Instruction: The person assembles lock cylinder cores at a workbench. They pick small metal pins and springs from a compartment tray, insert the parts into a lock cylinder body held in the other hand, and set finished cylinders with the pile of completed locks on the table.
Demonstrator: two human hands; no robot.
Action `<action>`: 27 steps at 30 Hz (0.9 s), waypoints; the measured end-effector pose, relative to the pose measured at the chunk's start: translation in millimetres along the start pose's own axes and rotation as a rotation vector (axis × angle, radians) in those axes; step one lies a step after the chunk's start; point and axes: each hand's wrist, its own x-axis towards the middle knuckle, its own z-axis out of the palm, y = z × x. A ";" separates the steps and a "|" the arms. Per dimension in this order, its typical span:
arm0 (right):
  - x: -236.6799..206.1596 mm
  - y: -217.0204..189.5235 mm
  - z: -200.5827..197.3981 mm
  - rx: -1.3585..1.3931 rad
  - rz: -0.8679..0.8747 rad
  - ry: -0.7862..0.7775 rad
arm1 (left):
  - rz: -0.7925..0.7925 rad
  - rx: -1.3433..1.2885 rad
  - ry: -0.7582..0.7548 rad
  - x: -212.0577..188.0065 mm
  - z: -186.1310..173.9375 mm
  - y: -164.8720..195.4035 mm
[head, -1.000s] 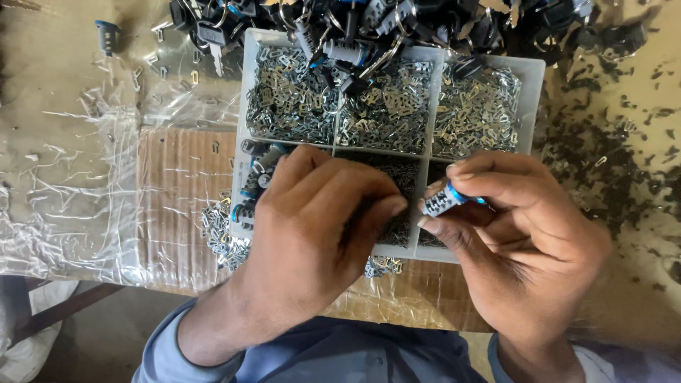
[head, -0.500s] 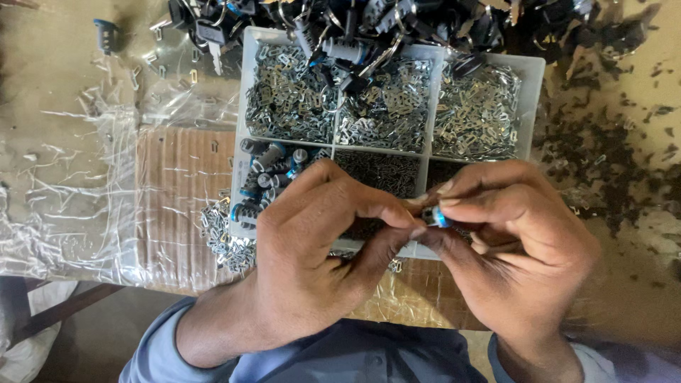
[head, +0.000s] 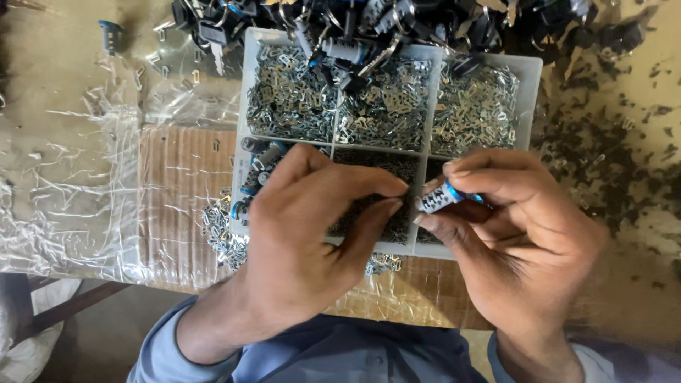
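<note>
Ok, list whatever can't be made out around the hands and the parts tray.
Head view only:
- Left hand: whatever its pinched fingertips hold is too small.
- Small cylinder: rear hidden by right hand.
- Tray front compartments: covered by both hands.
- Dark pile: cut off by the top edge.

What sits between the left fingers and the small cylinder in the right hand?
Nothing visible. The left hand has its pinched fingers just beside the small silver cylinder with a blue band held by the right hand, with only a narrow open gap above the white compartment tray.
</note>
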 end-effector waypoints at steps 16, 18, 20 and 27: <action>-4.3 7.1 -5.5 -0.166 -0.068 -0.062 | -0.099 -0.132 0.015 -7.9 1.8 -2.1; -3.8 5.7 -3.7 -0.038 -0.042 -0.044 | 0.007 0.066 0.061 -2.5 -0.3 -3.5; -2.0 3.3 -1.6 0.042 -0.042 -0.039 | 0.089 0.232 0.026 0.6 0.8 -6.0; -1.0 6.2 -2.4 0.067 -0.123 -0.129 | 0.075 0.244 0.044 -12.8 4.8 -13.7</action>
